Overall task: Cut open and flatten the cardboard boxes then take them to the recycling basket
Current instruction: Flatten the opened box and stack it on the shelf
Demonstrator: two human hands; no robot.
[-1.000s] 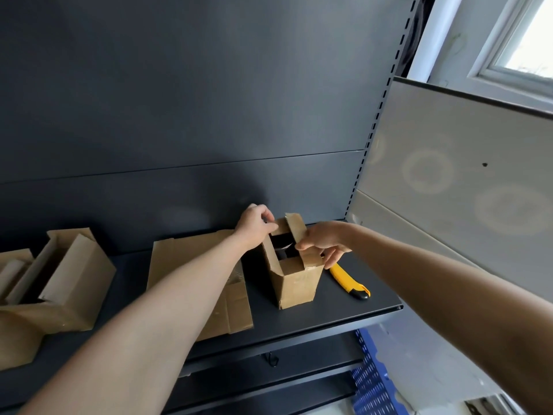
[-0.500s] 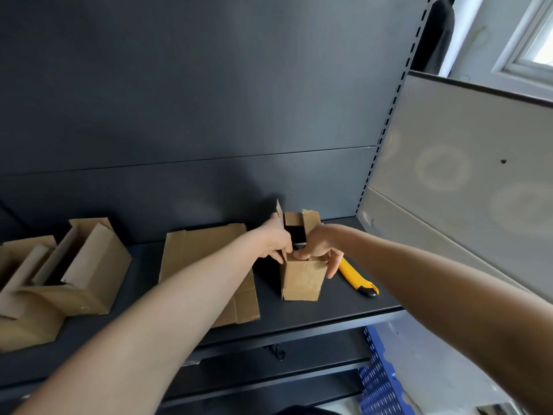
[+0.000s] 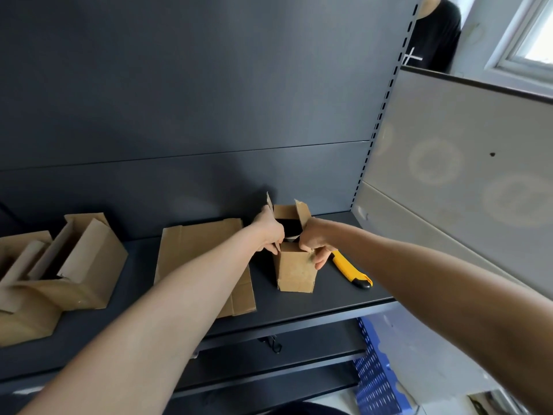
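Note:
A small brown cardboard box [image 3: 294, 272] stands upright on the dark shelf [image 3: 314, 307], its top flaps raised. My left hand [image 3: 269, 232] grips the box's left top edge, fingers curled over the rim. My right hand [image 3: 314, 242] grips the right top edge, fingers curled down the front face. A flattened cardboard sheet [image 3: 194, 250] lies on the shelf to the left, partly under my left forearm. A yellow utility knife [image 3: 350, 269] lies on the shelf just right of the box.
Two opened cardboard boxes [image 3: 59, 271] sit at the shelf's left end. A blue perforated crate [image 3: 377, 375] stands below the shelf at the right. A grey partition [image 3: 463, 175] rises to the right, and a person in black [image 3: 434, 34] stands behind it.
Both hands have dropped from the raised flaps to the box's top edges. The box now stands more upright and turned square to me.

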